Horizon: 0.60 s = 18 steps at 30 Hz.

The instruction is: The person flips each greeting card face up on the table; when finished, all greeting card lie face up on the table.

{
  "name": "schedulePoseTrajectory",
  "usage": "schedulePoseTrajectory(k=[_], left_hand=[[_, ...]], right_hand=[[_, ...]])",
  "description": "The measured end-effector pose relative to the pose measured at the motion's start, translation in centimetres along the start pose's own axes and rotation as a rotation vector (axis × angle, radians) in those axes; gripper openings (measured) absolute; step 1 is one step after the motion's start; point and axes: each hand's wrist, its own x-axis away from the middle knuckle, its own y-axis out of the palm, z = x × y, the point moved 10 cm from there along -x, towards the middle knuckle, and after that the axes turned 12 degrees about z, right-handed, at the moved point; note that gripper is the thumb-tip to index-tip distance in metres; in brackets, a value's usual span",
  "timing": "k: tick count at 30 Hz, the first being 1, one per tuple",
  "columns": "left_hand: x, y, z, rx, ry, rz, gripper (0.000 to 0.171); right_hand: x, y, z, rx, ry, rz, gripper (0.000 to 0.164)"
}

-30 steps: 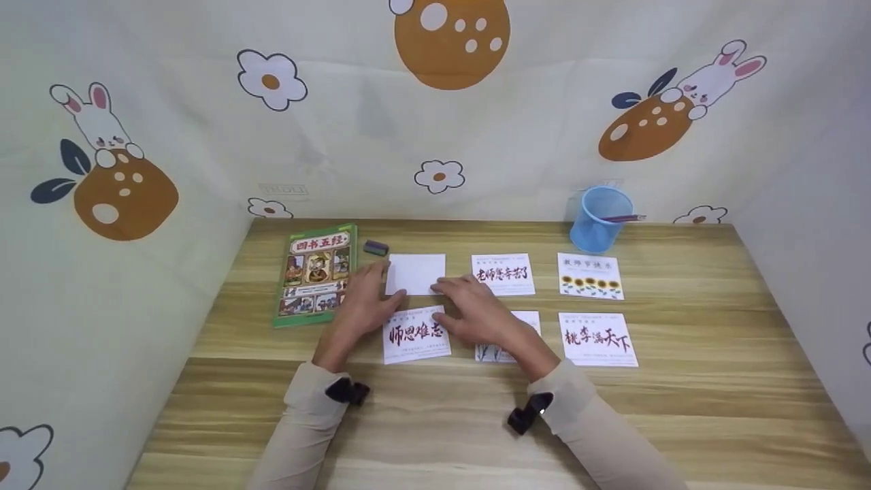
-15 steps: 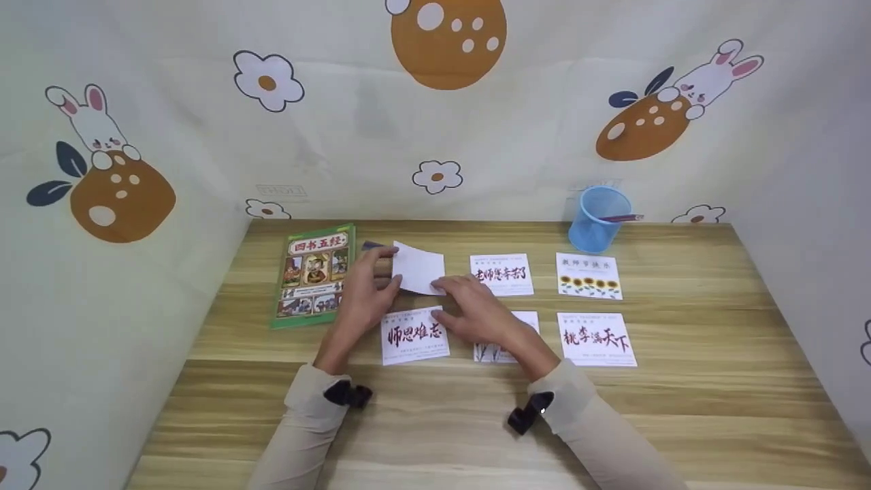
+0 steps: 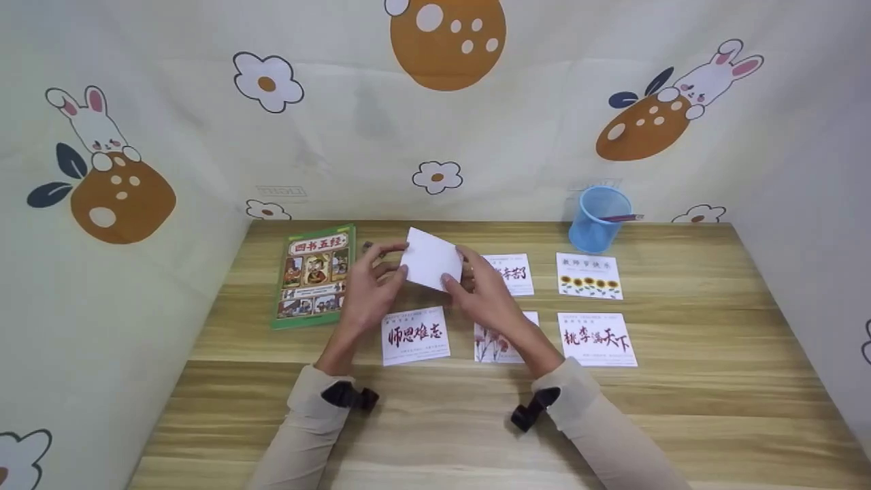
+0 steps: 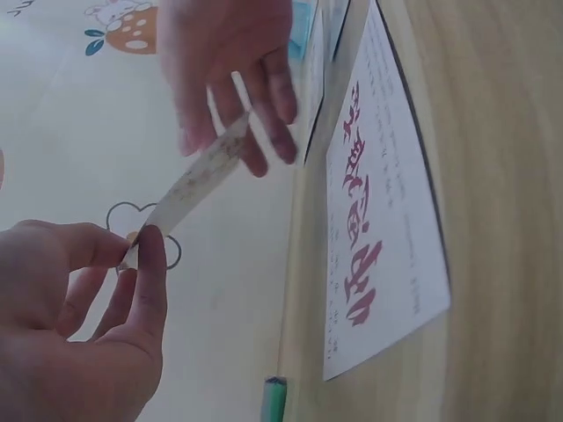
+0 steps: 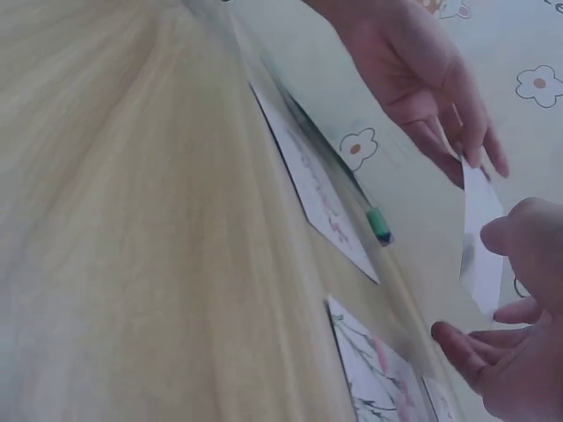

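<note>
A blank-faced white square card [image 3: 430, 260] is raised above the table, tilted. My left hand [image 3: 367, 292] pinches its left edge between thumb and fingers. At the card's right edge is my right hand [image 3: 486, 292], its thumb overlapping the white face. In the left wrist view, the right hand's fingers [image 4: 255, 97] are extended and spread around the card's far end. Reddish-brown print shows on the underside of the card [image 4: 198, 183] there. Just nearer lies a card with red calligraphy [image 3: 415, 335]; a flower card [image 3: 502, 346] is partly covered by the right forearm.
A green book [image 3: 313, 272] lies at left beside a small green-and-dark block [image 4: 274, 400]. Another calligraphy card [image 3: 515, 273] is partly behind the right hand. To the right are a sunflower card [image 3: 589, 275], a calligraphy card [image 3: 597, 339] and a blue mesh pen cup [image 3: 599, 221].
My left hand has lifted the blank-faced card off the table and moved it slightly right and away. The right hand has moved from the card's near corner to its raised right edge.
</note>
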Motion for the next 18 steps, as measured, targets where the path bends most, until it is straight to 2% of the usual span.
schedulePoseTrajectory(k=[5,9,12,15,18], left_hand=[[0.4,0.6,-0.3,-0.028,0.006,-0.041,0.033],[0.7,1.3,-0.7,-0.073,-0.01,-0.088,0.031],[1.1,2.1,-1.1,-0.103,-0.041,-0.148,0.031],[1.7,3.1,-1.4,-0.079,-0.083,-0.223,0.04],[2.3,4.1,-1.4,0.002,-0.134,-0.308,0.054]], right_hand=[[-0.5,-1.3,-0.8,-0.041,-0.012,0.096,0.065],[-0.5,-2.3,-2.2,-0.13,-0.094,0.181,0.067],[-0.2,-2.6,-3.4,-0.191,-0.165,0.21,0.073],[0.2,-1.9,-4.2,-0.236,-0.211,0.169,0.075],[0.8,-0.4,-4.7,-0.231,-0.249,0.063,0.072]])
